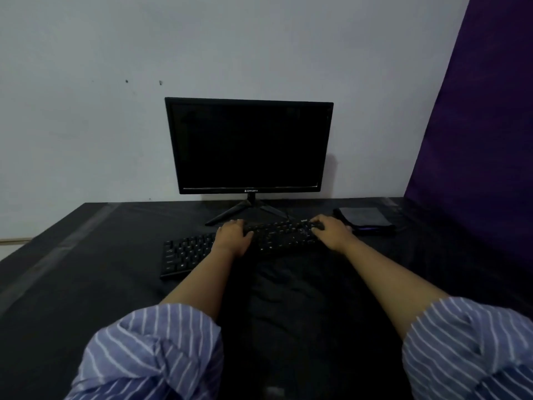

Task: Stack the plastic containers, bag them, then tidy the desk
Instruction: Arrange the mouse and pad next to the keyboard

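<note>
A black keyboard (pixel 187 252) lies slanted on the dark desk (pixel 86 269), its left end nearer to me. My left hand (pixel 233 236) grips its middle, fingers curled over the far edge and thumb on the keys. At the keyboard's right end, my right hand (pixel 331 230) holds it the same way. A dark creased mass (pixel 288 290), maybe a bag, lies between my forearms; I cannot tell what it is. No plastic containers show.
A switched-off black monitor (pixel 249 145) on a tripod foot stands against the pale wall behind the keyboard. To the right lies a grey flat pad (pixel 364 215) with a dark object in front of it. A purple curtain (pixel 476 125) hangs at the right.
</note>
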{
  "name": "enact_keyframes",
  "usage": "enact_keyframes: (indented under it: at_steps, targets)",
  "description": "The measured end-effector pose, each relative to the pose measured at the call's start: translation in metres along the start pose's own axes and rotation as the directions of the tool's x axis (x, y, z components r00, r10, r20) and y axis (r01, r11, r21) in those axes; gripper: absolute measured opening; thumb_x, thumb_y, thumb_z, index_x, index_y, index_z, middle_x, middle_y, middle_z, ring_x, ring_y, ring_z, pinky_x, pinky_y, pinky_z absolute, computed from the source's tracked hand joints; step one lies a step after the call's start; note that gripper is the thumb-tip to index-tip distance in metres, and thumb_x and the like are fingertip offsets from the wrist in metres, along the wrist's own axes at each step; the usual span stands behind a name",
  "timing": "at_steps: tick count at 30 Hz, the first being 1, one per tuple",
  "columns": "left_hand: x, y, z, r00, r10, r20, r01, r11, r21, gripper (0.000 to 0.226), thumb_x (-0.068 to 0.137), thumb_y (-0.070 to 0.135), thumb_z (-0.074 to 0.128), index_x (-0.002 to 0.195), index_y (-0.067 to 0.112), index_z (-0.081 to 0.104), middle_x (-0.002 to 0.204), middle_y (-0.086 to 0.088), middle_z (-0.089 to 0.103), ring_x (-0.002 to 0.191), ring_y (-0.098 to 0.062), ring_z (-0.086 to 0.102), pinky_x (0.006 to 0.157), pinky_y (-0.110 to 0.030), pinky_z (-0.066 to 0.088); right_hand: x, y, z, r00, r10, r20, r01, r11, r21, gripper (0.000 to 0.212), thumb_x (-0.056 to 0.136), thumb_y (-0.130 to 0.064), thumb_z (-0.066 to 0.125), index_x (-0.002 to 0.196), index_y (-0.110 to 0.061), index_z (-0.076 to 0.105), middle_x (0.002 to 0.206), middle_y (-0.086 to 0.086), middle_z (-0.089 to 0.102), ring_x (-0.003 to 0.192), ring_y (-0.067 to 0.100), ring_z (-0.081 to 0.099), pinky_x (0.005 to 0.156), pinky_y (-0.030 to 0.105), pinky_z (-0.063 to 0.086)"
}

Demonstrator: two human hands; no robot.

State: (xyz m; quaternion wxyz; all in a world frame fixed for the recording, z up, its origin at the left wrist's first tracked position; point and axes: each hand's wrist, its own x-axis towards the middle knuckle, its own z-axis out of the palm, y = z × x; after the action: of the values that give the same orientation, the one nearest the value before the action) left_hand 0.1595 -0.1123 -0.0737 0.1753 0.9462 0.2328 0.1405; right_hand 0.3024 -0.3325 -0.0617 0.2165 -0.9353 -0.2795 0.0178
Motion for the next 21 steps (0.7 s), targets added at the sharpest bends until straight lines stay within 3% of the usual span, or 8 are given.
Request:
enact_keyframes:
  at_steps: [5,9,12,17,21]
  targets:
    - [-0.028,-0.034,-0.014,0.998,-0.070,-0.005,0.070,0.997,-0.020,0.074,0.085,0.055,0.058,0.142,0.010,0.040,0.145,-0.016,0.043,0.135,-0.031,0.038,0.114,-0.044,0.028,-0.012,-0.011,0.005,0.999,0.037,0.011,-0.037,0.996,0.076,0.055,0.088,-0.058,0.055,0.132,-0.025,0.049,0.138,0.008,0.050,0.126,0.029,0.048,0.108,0.047,0.031]
    - [-0.053,-0.053,-0.026,0.988,-0.154,0.020,0.151,0.985,0.087,0.105,0.075,0.074,0.055,0.152,0.014,0.017,0.158,-0.016,0.014,0.147,-0.033,0.009,0.120,-0.045,0.007,-0.019,-0.015,0.015,0.991,0.126,0.036,-0.127,0.991,0.042,0.078,0.082,-0.066,0.056,0.145,-0.024,0.035,0.148,0.014,0.037,0.136,0.034,0.036,0.111,0.048,0.024]
    - [-0.067,-0.065,-0.032,0.963,-0.269,0.018,0.265,0.956,0.124,0.119,0.069,0.080,0.055,0.153,0.013,0.005,0.159,-0.022,0.002,0.147,-0.037,-0.002,0.120,-0.049,0.001,-0.019,-0.013,0.022,0.979,0.195,0.067,-0.198,0.980,0.035,0.089,0.080,-0.070,0.056,0.149,-0.024,0.025,0.152,0.018,0.027,0.140,0.038,0.027,0.113,0.048,0.020]
    - [-0.079,-0.081,-0.036,0.889,-0.453,0.064,0.450,0.891,0.062,0.137,0.055,0.084,0.062,0.153,0.013,-0.003,0.156,-0.028,-0.004,0.146,-0.040,-0.004,0.117,-0.054,-0.003,-0.018,-0.012,0.024,0.967,0.244,0.078,-0.247,0.968,0.038,0.101,0.074,-0.076,0.057,0.151,-0.025,0.019,0.155,0.019,0.024,0.142,0.037,0.024,0.114,0.050,0.018]
    - [-0.081,-0.086,-0.034,0.859,-0.510,0.053,0.510,0.860,0.015,0.144,0.050,0.087,0.062,0.152,0.009,-0.003,0.155,-0.029,0.008,0.145,-0.041,0.005,0.118,-0.052,-0.001,-0.014,-0.010,0.020,0.960,0.260,0.106,-0.266,0.963,0.049,0.111,0.065,-0.082,0.060,0.151,-0.027,0.018,0.155,0.017,0.025,0.142,0.037,0.024,0.114,0.052,0.016]
